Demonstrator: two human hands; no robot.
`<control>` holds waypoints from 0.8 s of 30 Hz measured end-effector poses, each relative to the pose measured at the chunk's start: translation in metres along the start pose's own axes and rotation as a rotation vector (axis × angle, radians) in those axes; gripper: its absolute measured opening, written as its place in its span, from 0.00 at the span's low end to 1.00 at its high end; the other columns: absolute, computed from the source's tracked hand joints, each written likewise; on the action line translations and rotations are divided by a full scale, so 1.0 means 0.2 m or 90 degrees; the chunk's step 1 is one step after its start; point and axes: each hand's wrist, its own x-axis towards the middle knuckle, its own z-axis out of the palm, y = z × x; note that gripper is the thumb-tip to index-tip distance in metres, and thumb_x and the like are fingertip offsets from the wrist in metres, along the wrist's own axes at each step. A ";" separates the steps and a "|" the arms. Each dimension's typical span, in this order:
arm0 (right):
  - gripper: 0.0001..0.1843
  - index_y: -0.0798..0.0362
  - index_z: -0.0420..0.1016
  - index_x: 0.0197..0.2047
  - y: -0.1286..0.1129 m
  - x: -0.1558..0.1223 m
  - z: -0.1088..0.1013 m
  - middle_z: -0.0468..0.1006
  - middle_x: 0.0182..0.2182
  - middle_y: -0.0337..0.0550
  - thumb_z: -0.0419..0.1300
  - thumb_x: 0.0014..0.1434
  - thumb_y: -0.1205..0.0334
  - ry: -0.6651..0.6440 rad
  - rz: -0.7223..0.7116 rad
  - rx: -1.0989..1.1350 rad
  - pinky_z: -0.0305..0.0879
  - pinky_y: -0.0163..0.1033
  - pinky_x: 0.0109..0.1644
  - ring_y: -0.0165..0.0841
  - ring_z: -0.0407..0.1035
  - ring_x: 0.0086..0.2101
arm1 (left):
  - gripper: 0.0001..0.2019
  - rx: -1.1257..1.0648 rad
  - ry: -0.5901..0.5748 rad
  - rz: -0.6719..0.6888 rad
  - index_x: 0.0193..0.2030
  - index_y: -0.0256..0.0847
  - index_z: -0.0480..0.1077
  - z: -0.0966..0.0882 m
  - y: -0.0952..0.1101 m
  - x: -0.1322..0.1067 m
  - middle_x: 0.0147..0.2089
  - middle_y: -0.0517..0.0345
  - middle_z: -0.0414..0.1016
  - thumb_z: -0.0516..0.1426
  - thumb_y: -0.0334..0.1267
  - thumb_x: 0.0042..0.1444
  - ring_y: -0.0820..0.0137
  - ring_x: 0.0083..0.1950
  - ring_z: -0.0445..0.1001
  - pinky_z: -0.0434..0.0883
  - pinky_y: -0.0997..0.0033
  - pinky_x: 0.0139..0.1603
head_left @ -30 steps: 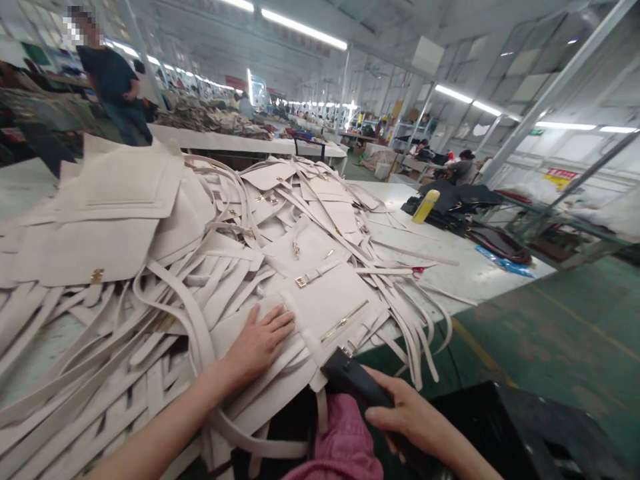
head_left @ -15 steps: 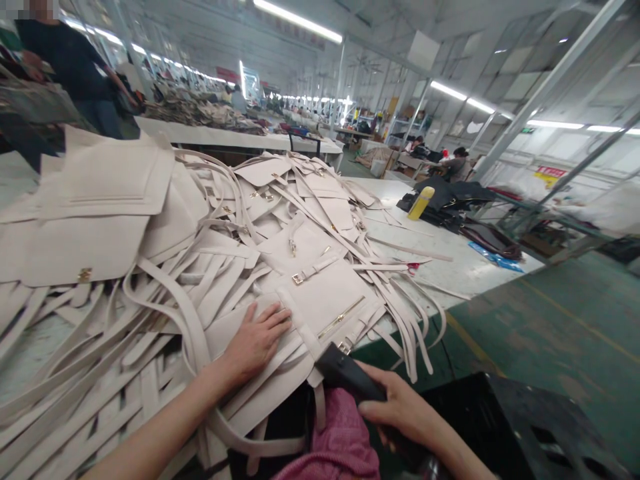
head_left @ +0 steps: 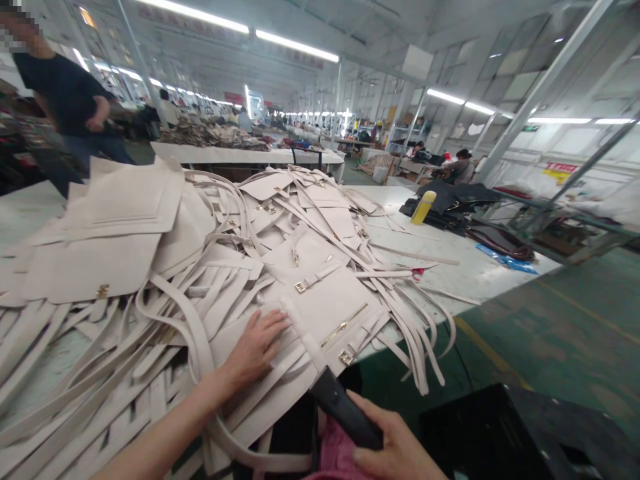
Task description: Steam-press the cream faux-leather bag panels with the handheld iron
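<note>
Flat on a cream leather bag panel (head_left: 320, 297), with a gold zip and small buckles, rests my left hand (head_left: 263, 341), fingers stretched out and holding nothing. My right hand (head_left: 390, 440) is wrapped round a black nozzle-shaped tool (head_left: 345, 407), whose exact kind I cannot make out. The tool's flat end is at the panel's near edge, close to a folded strip (head_left: 303, 333); whether they touch is unclear. Long cream straps (head_left: 190, 327) lie left of my left hand, and one loops below its wrist.
Cream bag pieces (head_left: 120, 253) are heaped on the white table (head_left: 400, 250). Beyond them are a yellow bottle (head_left: 423, 207) and dark bags (head_left: 455, 203). A black box (head_left: 520, 433) stands low at right. A person (head_left: 70, 100) is at far left.
My right hand and the black tool have moved down slightly toward me. My left hand stays flat on the panel. The person at far left has shifted posture, and the view has tilted a little.
</note>
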 end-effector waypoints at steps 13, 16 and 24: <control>0.37 0.54 0.53 0.62 -0.05 0.04 -0.13 0.76 0.26 0.38 0.57 0.48 0.65 0.143 0.067 0.103 0.67 0.34 0.29 0.31 0.67 0.22 | 0.22 0.240 -0.072 -0.267 0.47 0.35 0.66 -0.17 -0.08 0.15 0.43 0.46 0.68 0.51 0.48 0.50 0.56 0.48 0.64 0.62 0.61 0.46; 0.37 0.52 0.57 0.60 -0.01 -0.07 -0.11 0.76 0.38 0.41 0.58 0.46 0.65 0.116 0.058 0.116 0.68 0.36 0.36 0.34 0.70 0.31 | 0.21 0.261 -0.117 -0.296 0.46 0.37 0.66 -0.18 -0.08 0.18 0.43 0.46 0.69 0.52 0.48 0.49 0.54 0.47 0.66 0.61 0.59 0.44; 0.34 0.54 0.64 0.57 -0.03 0.02 -0.07 0.75 0.42 0.43 0.60 0.44 0.63 0.072 -0.001 0.082 0.62 0.42 0.49 0.42 0.66 0.44 | 0.24 0.222 -0.115 -0.293 0.51 0.36 0.61 -0.18 -0.07 0.19 0.46 0.44 0.70 0.52 0.46 0.48 0.54 0.46 0.68 0.62 0.60 0.43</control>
